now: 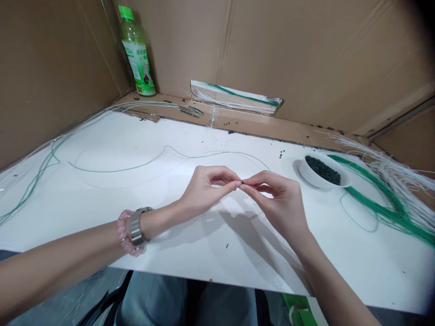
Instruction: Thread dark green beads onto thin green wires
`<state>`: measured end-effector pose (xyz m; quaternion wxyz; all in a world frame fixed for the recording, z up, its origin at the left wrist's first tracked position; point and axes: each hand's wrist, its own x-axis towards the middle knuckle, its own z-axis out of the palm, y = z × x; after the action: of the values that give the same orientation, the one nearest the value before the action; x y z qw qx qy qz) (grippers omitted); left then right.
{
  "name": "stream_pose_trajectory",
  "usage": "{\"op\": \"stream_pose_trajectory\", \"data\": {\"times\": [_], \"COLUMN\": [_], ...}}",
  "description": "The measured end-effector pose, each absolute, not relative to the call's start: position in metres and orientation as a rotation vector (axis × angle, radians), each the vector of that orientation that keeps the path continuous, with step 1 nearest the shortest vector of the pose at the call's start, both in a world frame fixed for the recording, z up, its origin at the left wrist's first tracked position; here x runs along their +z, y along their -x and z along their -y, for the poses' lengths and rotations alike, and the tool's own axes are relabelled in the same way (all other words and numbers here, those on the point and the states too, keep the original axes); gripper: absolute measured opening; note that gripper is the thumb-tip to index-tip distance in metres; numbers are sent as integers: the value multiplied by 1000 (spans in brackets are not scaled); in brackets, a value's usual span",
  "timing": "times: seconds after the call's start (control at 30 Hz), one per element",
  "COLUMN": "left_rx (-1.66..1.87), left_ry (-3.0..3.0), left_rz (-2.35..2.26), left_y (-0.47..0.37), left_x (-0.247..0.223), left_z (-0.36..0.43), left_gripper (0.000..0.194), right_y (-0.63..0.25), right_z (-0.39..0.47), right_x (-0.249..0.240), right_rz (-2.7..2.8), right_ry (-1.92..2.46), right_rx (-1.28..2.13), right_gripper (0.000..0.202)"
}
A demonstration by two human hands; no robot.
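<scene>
Both my hands meet fingertip to fingertip above the white table (163, 253). My left hand (207, 190) is closed in a pinch, thumb against index finger. My right hand (278, 194) pinches from the other side. A tiny dark bead-like piece (242, 182) shows between the two sets of fingertips; its exact shape is too small to tell. Behind the hands a thin green wire (136, 168) curves across the table and goes out of sight near my right hand. Whether it reaches the fingertips is hidden.
A white bowl (314, 180) of small dark pieces (322, 170) stands at the right, beside coiled green wire (377, 206) and white strands (394, 167). Finished-looking beaded wire ends (190, 111) lie at the back. A green-capped bottle (137, 63) stands against the cardboard wall (288, 50).
</scene>
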<state>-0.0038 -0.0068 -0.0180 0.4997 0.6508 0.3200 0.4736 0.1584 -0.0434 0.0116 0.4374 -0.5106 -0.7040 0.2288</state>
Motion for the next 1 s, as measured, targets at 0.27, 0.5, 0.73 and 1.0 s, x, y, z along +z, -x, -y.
{"op": "stream_pose_trajectory", "data": {"times": [0.27,0.5,0.73,1.0], "left_rx": [1161,1112,1068,619], "left_ry": [-1587,-1741,-1848,-2238], "left_rz": [-824,-828,-787,-901], "left_y": [5,5,-25,-126], "left_x": [-13,-7,20,-2], "left_z": [1,-2,-48,-138], "left_gripper": [8,11,31,23], "right_y": [-169,-172,-166,-158], "right_z": [35,33,30,40], "right_x": [14,13,19,28], "right_rz": [1847,1830,1407,1281], "right_ry": [1502,1215,1089,830], "right_rx": [621,893,950,960], "right_gripper": [3,21,13,14]}}
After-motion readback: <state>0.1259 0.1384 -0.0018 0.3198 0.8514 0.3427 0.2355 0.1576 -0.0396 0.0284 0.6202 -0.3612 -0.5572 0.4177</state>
